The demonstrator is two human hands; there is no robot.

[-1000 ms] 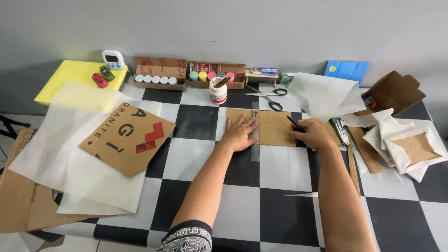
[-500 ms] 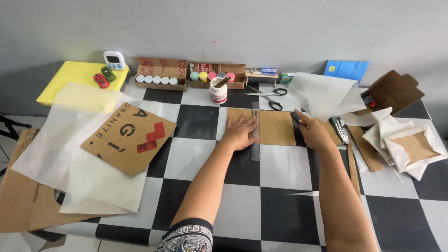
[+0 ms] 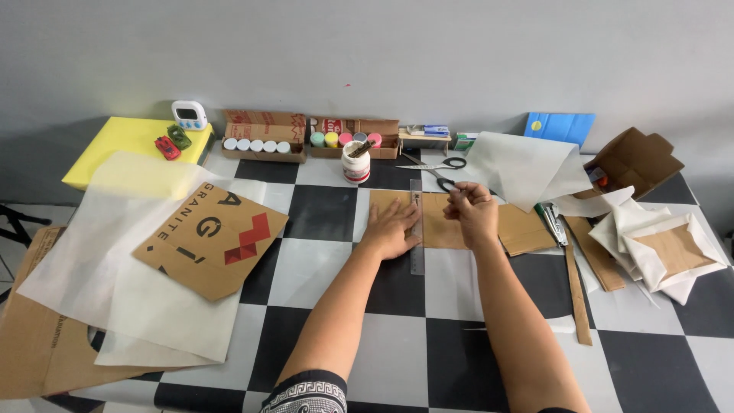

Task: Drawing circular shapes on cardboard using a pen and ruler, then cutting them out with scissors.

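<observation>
**Ruler pinned, pen at the far end of the card**

The person is leaning over the checkered surface (image 3: 321, 210), working on a brown card (image 3: 443, 222) lying flat in the middle of it. The left hand (image 3: 390, 229) is pressing down with fingers spread flat, holding a ruler (image 3: 416, 252) that is running lengthwise across the card's left part, away from the person. Nothing is gripped in that hand; it is only bearing down. The right hand (image 3: 472, 213) is sitting just right of the ruler near its far end, fingers pinched around a thin dark tool, which looks like a pen (image 3: 449, 188), though it is too small for me to be sure.

Judging by this, the work is looking early: the card is appearing whole and uncut, and I cannot make out any drawn line on it. The scissors (image 3: 437, 165) are lying untouched just beyond the card, beside a white jar (image 3: 355, 163). To the right, a stack of wrapped pieces (image 3: 665, 248) is sitting, so some items may be finished already. White paper sheets (image 3: 134, 229) and a printed board (image 3: 210, 239) are waiting on the left.
</observation>
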